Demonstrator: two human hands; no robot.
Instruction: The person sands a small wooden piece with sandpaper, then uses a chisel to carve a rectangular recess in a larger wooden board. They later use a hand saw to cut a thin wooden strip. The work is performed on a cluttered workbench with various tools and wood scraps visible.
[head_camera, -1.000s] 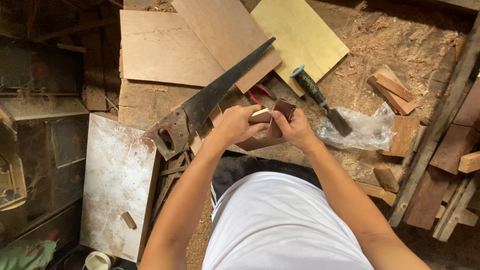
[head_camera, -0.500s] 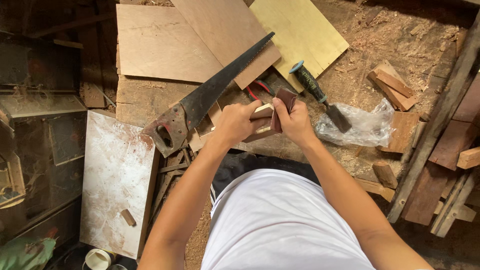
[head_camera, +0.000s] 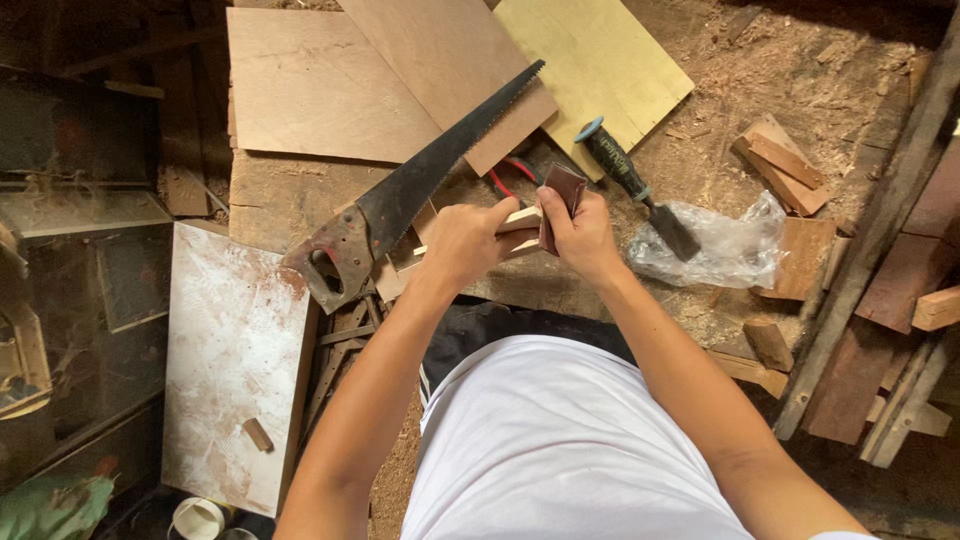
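Note:
My left hand (head_camera: 468, 240) grips a small pale wooden stick (head_camera: 520, 219) at the middle of the head view. My right hand (head_camera: 580, 235) holds a folded piece of dark brown sandpaper (head_camera: 562, 195) pressed against the stick's end. Both hands hover over a rough wooden bench (head_camera: 270, 195). A handsaw (head_camera: 420, 185) with a dark blade lies diagonally just left of my left hand, its handle toward me. A chisel (head_camera: 630, 185) with a black and blue handle rests right of my right hand.
Plywood sheets (head_camera: 320, 85) and a yellow board (head_camera: 590, 60) lie at the back. A crumpled clear plastic bag (head_camera: 720, 250) and wood offcuts (head_camera: 780, 160) sit to the right among sawdust. A white-stained panel (head_camera: 230, 360) lies at the left, planks (head_camera: 870, 260) at the right.
The sandpaper in my right hand has shifted slightly up along the stick. The view has moved a little; nothing else has changed place.

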